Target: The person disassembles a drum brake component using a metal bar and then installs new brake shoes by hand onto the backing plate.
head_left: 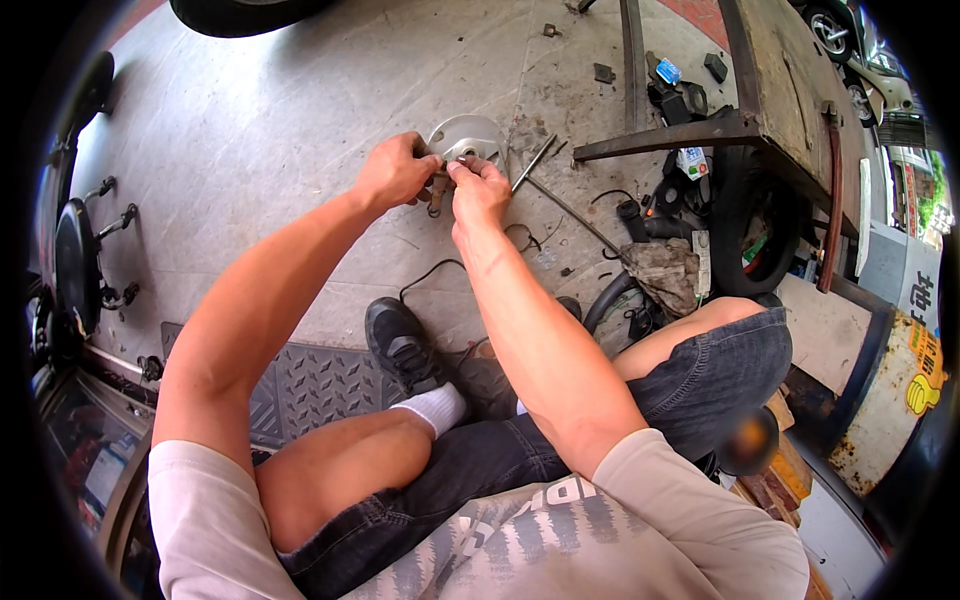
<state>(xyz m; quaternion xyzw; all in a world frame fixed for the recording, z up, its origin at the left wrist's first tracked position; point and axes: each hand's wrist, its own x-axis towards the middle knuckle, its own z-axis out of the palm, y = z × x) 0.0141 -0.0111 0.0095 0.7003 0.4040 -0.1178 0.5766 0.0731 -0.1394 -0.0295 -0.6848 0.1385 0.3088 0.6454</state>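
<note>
A round silver metal plate (466, 132) with a raised hub, resembling a drum-brake plate, is at the floor's middle, beyond my shoes. At its near left edge my left hand (398, 172) is closed, fingers curled in a grip on it. A tarnished brownish metal arm (437, 195) hangs below those fingers. My right hand (480, 192) pinches close to the hub, thumb and fingers together; whatever small part it holds is mostly hidden. Just right of the plate lies a slim metal rod tool (534, 163), apart from both hands.
A long thin rod (580, 215) lies on the floor, reaching toward a dirty rag (665, 275). On the right stand a worn metal-legged bench (790, 110), a black tyre (757, 225) and scattered black parts. A ridged dark mat (320, 395) is under my left leg; a black wheeled stool (75, 255) stands left.
</note>
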